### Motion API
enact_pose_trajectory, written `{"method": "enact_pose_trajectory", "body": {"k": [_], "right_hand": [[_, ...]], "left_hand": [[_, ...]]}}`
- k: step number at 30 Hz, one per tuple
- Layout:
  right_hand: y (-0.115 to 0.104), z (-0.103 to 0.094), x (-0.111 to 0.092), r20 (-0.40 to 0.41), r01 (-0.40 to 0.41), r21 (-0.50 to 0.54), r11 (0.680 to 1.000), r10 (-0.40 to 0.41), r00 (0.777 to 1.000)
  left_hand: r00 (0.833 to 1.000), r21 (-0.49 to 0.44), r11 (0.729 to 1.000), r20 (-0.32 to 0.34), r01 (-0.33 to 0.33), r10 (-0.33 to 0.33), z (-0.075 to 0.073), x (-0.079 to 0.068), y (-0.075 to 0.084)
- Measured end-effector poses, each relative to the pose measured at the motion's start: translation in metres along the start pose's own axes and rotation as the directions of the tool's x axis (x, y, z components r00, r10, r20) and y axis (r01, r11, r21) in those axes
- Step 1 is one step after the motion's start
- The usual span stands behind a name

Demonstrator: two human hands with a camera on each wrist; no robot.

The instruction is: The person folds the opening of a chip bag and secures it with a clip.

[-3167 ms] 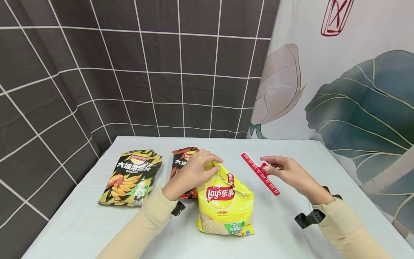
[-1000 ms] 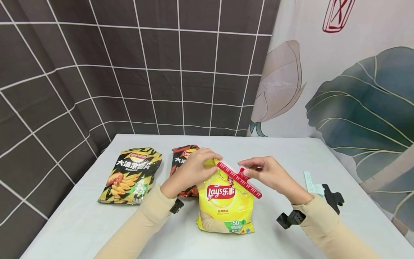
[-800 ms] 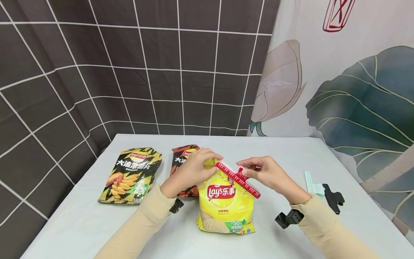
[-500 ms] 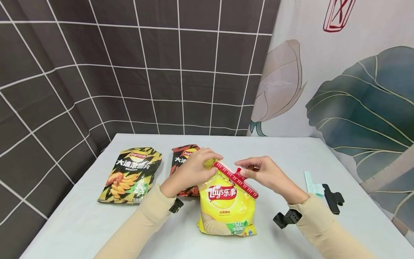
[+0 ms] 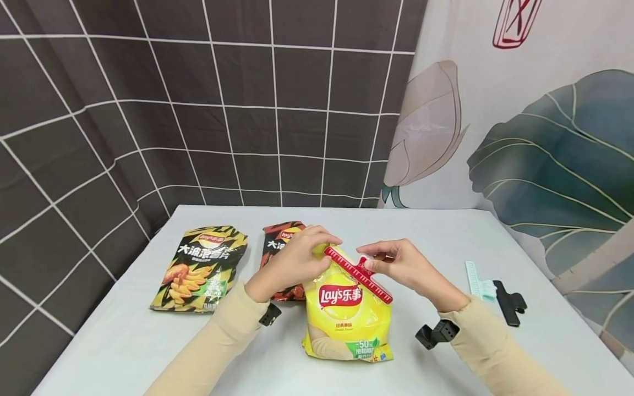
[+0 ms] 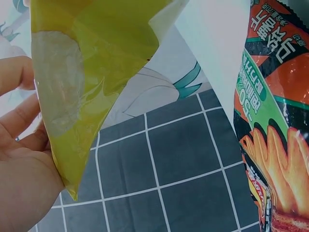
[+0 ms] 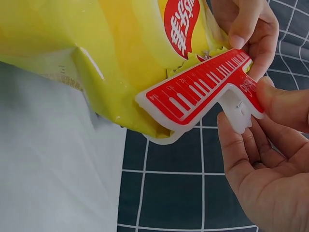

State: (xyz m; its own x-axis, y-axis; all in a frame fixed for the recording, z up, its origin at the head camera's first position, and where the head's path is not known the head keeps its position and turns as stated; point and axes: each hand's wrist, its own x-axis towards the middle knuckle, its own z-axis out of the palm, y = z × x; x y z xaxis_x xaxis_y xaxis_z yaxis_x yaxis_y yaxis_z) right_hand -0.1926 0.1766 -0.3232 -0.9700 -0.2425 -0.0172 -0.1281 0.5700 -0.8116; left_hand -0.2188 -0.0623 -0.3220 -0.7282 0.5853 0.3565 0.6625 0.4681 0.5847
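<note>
A yellow bag of Lay's chips stands at the front middle of the table, its top folded down. My left hand pinches the bag's upper left corner between thumb and fingers; the left wrist view shows that hand behind the bag's yellow back. With thumb and fingers, my right hand grips the handle of a red and white bag clip marked like a ruler. Slanting across the folded top, the clip has the bag's edge between its two bars in the right wrist view.
A black and yellow chip bag lies at the left. Behind my left hand is a red and black chip bag, partly hidden. A pale teal clip and a black clip lie on the white table at right.
My right hand has carried the red clip leftward from beside the yellow bag onto its folded top, and it has slid slightly further left. My left hand keeps its place on the corner.
</note>
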Motion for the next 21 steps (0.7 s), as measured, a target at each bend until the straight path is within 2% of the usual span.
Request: {"method": "enact_pose_trajectory", "body": {"k": [10, 18, 21], "right_hand": [[0.0027, -0.0005, -0.0007, 0.019, -0.018, 0.021, 1.0, 0.018, 1.0], [0.0049, -0.0005, -0.0036, 0.055, 0.017, 0.05, 0.999, -0.02, 0.998], [0.0078, -0.0013, -0.0045, 0.088, 0.035, 0.086, 0.996, -0.043, 0.995]], "left_hand": [[1.0, -0.004, 1.0, -0.006, 0.01, -0.01, 0.0004, -0.0002, 0.0028], [0.998, 0.003, 0.998, -0.026, 0.057, -0.057, 0.0016, -0.0001, 0.0021], [0.998, 0.006, 0.999, -0.045, 0.05, -0.05, 0.0022, -0.0005, 0.0007]]}}
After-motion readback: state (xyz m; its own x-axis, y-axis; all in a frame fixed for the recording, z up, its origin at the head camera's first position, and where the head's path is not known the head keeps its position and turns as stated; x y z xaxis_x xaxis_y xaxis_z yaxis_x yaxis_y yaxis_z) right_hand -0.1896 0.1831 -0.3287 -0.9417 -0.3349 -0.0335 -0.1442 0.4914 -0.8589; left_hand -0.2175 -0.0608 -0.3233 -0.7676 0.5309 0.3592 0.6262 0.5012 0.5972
